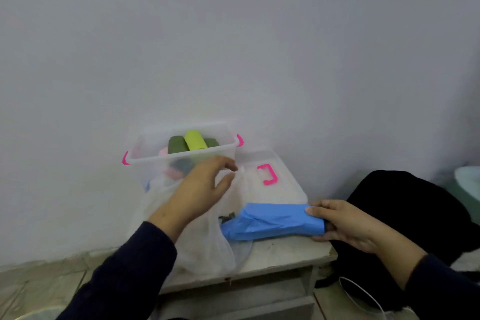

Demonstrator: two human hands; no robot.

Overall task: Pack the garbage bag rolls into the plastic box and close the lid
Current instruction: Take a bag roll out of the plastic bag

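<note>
A clear plastic box [145, 158] with pink latches stands on a small white table, its top uncovered. Inside lie two dark green rolls [177, 145] and a lime green roll [194, 141], with pink and dark shapes lower down. The clear lid [283, 184] with a pink handle lies flat to the box's right. My right hand [342, 223] grips the right end of a blue garbage bag roll [272, 221] lying on the table's front. My left hand [202, 187] hovers in front of the box, fingers relaxed, over a thin white plastic bag [207, 247].
The small white table [285, 252] stands against a grey wall. A black bag or cloth [415, 210] sits on the floor at the right, with a white cable [363, 293] beside it. Tiled floor shows at the lower left.
</note>
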